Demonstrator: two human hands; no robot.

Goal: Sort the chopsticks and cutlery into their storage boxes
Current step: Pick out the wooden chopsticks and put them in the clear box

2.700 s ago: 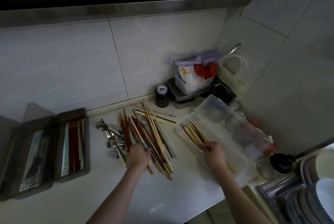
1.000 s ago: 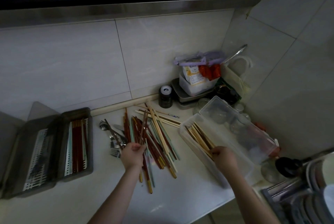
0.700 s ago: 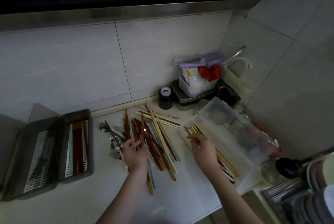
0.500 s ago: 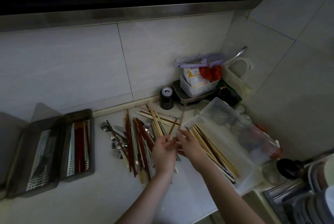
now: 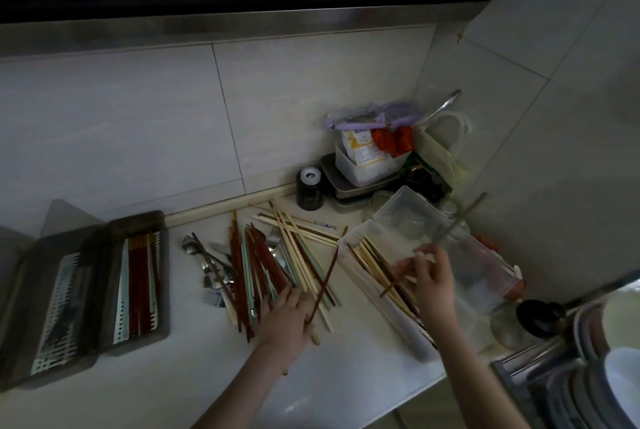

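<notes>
A mixed pile of chopsticks (image 5: 273, 255), red-brown, pale wood and pale green, lies on the white counter. Beside it on the left lie metal spoons and forks (image 5: 211, 269). My left hand (image 5: 287, 314) rests on the pile's near end and grips one brown chopstick (image 5: 327, 276) that slants upward. My right hand (image 5: 431, 278) hovers over the clear storage box (image 5: 412, 335), which holds pale wooden chopsticks (image 5: 369, 260), and pinches a dark brown chopstick (image 5: 391, 286). At the left a dark storage box (image 5: 162, 290) holds red-brown chopsticks.
The clear box's open lid (image 5: 450, 245) leans toward the corner wall. Behind it stand a black jar (image 5: 309, 188), a tub of packets (image 5: 370, 165) on a metal scale, and bags. A dish rack (image 5: 588, 376) with plates sits at the right. The counter edge runs along the bottom.
My hands had met above the pile. Now my right hand has moved right over the clear box with a brown chopstick, and my left hand has dropped back onto the pile, gripping another.
</notes>
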